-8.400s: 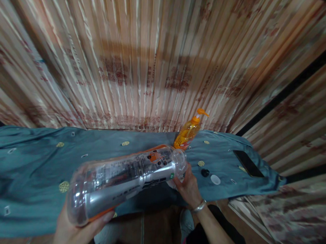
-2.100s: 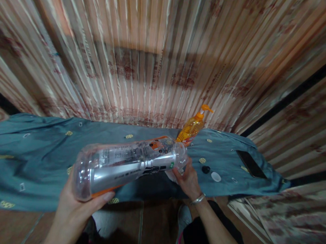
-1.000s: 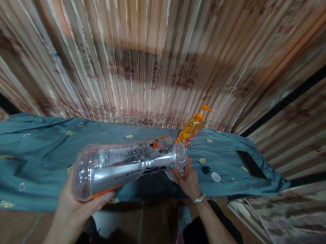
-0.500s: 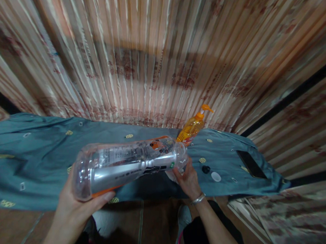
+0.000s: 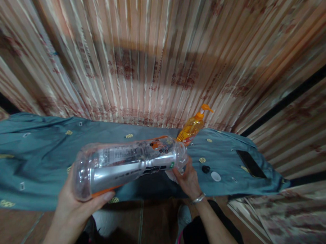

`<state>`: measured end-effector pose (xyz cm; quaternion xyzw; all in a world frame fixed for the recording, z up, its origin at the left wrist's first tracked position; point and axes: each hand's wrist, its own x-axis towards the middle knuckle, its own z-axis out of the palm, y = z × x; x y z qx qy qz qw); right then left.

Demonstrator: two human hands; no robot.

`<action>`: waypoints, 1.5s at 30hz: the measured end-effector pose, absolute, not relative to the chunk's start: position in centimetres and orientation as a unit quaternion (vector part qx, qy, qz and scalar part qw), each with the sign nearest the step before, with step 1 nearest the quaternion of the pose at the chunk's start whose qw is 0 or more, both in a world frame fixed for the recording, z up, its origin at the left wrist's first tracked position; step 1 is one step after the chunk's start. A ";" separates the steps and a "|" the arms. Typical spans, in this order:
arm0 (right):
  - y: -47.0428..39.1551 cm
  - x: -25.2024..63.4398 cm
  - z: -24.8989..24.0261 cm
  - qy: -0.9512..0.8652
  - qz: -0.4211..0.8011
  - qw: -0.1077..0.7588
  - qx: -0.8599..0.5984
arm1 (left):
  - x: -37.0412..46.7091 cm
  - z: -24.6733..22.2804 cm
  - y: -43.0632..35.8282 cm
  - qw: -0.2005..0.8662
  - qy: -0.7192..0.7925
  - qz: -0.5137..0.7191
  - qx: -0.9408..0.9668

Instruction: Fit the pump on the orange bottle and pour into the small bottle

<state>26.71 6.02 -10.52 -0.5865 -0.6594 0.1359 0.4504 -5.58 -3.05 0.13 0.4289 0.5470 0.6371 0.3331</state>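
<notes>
A large clear plastic bottle (image 5: 128, 165) with a silver and orange label lies tilted across both hands above the table. My left hand (image 5: 79, 208) is wrapped round its wide base, thumb along the lower side. At the narrow neck end my right hand (image 5: 186, 177), with a silver bangle at the wrist, is closed on the bottle. Something white, perhaps a tissue or cloth (image 5: 171, 175), shows between the right fingers and the neck. Whether the mouth is capped is hidden by that hand. Behind the neck stands an orange pump bottle (image 5: 191, 128) holding yellow-orange liquid.
A teal patterned cloth (image 5: 45, 149) covers the narrow table. To the right lie a small black cap (image 5: 205, 169), a white disc (image 5: 216, 176) and a dark phone (image 5: 251, 164). A pleated curtain (image 5: 144, 63) hangs close behind, with black poles (image 5: 294, 93) at the side.
</notes>
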 end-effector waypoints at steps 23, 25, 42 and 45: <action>6.1 26.7 -10.3 -0.653 0.133 0.448 -0.596 | -6.0 -0.5 -2.9 0.346 0.562 0.627 0.414; 6.1 26.7 -10.4 -0.651 0.129 0.448 -0.598 | -6.0 -0.7 -2.9 0.354 0.560 0.628 0.409; 6.1 26.7 -10.3 -0.657 0.140 0.448 -0.590 | -3.8 2.0 -3.2 0.315 0.586 0.627 0.406; 6.1 26.7 -10.4 -0.655 0.133 0.448 -0.593 | -4.4 1.6 -3.1 0.342 0.583 0.607 0.418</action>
